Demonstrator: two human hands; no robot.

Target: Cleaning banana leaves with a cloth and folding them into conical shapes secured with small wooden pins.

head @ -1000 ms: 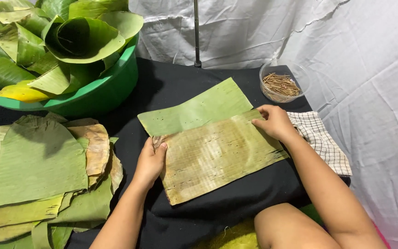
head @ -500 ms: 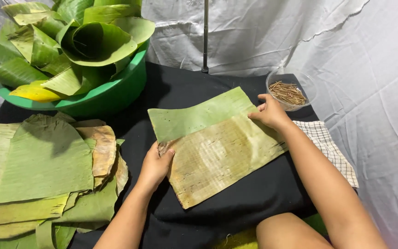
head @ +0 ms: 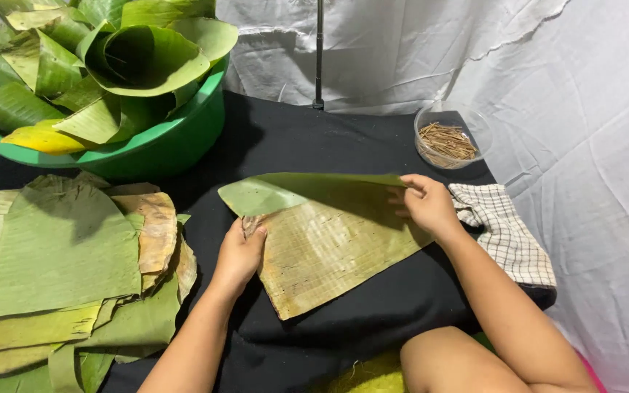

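A cut piece of banana leaf [head: 329, 251] lies on the black-covered counter [head: 293, 138], roughly in the middle, its pale yellowish underside up. The right hand [head: 425, 205] pinches the far right edge between thumb and fingers and lifts it, so the far strip stands up and curls over, showing its green face. The left hand [head: 238, 253] rests with its fingers curled on the leaf's near left corner, pressing it down against the cloth; whether it grips the edge or only weighs on it cannot be told.

Left of the hands sits a loose stack of flat leaf pieces [head: 60, 255], some green, one browned. Far left stands a green basin [head: 176, 142] heaped with rolled and folded leaves. Far right, a small clear bowl [head: 451, 138] holds thin brown sticks, and a checked cloth [head: 504, 233] lies just beside the right wrist. A white sheet [head: 584, 109] hangs behind and to the right.

The leaf looks dry and ribbed across its width, so the likeliest trouble is a split: a hard crease against the ribs, or a pull from the right hand while the left pins the corner, could tear it along a vein. The frayed left corner under the left hand looks like a weak spot where a tear may start. If the left hand slackens, the whole piece could slide on the smooth cloth and fold crooked.
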